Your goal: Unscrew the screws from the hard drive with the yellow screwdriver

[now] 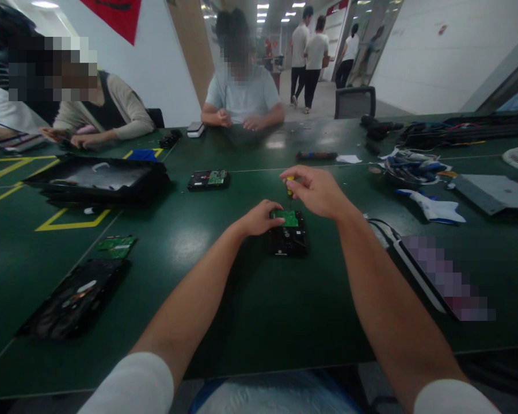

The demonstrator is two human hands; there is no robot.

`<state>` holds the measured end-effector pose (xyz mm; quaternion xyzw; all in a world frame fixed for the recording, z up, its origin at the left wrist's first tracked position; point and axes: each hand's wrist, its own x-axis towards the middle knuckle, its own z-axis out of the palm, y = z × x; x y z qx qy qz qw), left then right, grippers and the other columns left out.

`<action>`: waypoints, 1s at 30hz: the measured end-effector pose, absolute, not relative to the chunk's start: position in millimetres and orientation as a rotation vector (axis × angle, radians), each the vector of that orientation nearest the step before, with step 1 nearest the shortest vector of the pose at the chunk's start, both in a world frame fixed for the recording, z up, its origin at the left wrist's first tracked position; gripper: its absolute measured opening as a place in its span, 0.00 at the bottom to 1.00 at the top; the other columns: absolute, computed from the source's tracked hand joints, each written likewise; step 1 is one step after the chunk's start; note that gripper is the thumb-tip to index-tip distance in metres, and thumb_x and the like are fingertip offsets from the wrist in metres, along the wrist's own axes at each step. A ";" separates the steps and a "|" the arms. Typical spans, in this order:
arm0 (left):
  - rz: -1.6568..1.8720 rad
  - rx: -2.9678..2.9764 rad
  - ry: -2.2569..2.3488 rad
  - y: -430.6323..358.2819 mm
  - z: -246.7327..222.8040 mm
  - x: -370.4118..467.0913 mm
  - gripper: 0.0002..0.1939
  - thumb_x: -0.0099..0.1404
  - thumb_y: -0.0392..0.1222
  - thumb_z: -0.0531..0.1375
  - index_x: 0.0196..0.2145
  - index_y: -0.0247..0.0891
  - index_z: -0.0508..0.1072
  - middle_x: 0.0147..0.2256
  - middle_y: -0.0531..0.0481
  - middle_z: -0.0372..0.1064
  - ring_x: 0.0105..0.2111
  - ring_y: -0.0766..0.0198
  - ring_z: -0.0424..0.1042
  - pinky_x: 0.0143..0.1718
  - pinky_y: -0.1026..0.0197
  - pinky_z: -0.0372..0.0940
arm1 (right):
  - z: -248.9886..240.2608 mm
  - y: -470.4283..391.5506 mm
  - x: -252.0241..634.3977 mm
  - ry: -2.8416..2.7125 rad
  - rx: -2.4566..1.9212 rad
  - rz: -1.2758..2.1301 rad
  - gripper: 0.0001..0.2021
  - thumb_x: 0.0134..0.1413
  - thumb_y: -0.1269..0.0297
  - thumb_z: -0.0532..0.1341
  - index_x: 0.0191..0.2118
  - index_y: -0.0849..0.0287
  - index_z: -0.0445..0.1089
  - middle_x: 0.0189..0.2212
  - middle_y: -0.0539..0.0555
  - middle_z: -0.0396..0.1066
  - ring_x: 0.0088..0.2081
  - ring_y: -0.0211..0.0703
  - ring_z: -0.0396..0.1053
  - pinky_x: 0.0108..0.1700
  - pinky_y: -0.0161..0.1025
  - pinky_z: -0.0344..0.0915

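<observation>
A black hard drive [290, 241] with a green circuit board [290, 218] at its far end lies flat on the green table [207, 276], in front of me. My left hand [262, 218] grips the drive's left side, its thumb over the board's edge. Fingers of my right hand [313, 187] are closed round the yellow handle of a small screwdriver [290, 185]. The screwdriver stands upright, its shaft pointing down at the far edge of the board; whether the tip touches a screw is too small to tell.
Another drive [208, 179] lies beyond my left hand. At left are an open black drive [75, 299], a loose board [117, 246] and a black tray [103, 178]. A phone [444, 276], gloves [434, 207] and a metal box [496, 192] lie right. People sit across the table.
</observation>
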<state>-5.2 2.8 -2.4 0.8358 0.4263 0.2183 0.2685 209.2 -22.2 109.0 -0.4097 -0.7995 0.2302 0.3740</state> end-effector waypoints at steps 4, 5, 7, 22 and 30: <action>0.592 2.245 1.145 3.9 -4.3 -6.1 0.26 0.68 0.52 0.64 0.59 0.37 0.73 0.49 0.42 0.66 0.44 0.56 0.70 0.53 0.50 0.68 | 107.4 -20.9 209.9 -2.029 -1.025 0.608 0.12 0.66 0.62 0.60 0.51 0.52 0.77 0.45 0.54 0.79 0.37 0.44 0.75 0.41 0.43 0.74; 0.595 2.241 1.145 4.2 -4.7 -6.3 0.26 0.68 0.52 0.64 0.59 0.37 0.73 0.49 0.42 0.66 0.43 0.56 0.70 0.52 0.50 0.68 | 107.5 -20.9 210.0 -2.025 -1.022 0.612 0.12 0.66 0.61 0.60 0.51 0.52 0.78 0.45 0.54 0.79 0.37 0.44 0.75 0.41 0.43 0.74; 0.595 2.236 1.149 4.4 -4.8 -6.5 0.27 0.67 0.52 0.64 0.59 0.38 0.73 0.49 0.42 0.66 0.43 0.56 0.70 0.52 0.50 0.68 | 108.3 -21.5 210.1 -2.023 -1.025 0.623 0.12 0.66 0.61 0.61 0.50 0.52 0.78 0.46 0.54 0.79 0.36 0.44 0.75 0.41 0.44 0.74; 0.581 2.222 1.162 3.7 -3.7 -5.5 0.28 0.67 0.53 0.64 0.60 0.37 0.73 0.50 0.41 0.66 0.43 0.56 0.71 0.52 0.50 0.68 | 112.5 -24.7 211.6 -1.871 -1.249 0.301 0.08 0.59 0.60 0.67 0.41 0.56 0.76 0.40 0.56 0.79 0.33 0.44 0.74 0.42 0.45 0.69; 0.576 2.208 1.173 2.1 -2.4 -5.4 0.26 0.67 0.53 0.64 0.59 0.39 0.74 0.51 0.42 0.65 0.44 0.55 0.71 0.53 0.50 0.68 | 103.3 -16.3 211.1 -1.833 -1.177 0.533 0.12 0.67 0.52 0.61 0.45 0.54 0.75 0.31 0.51 0.77 0.26 0.40 0.74 0.33 0.40 0.69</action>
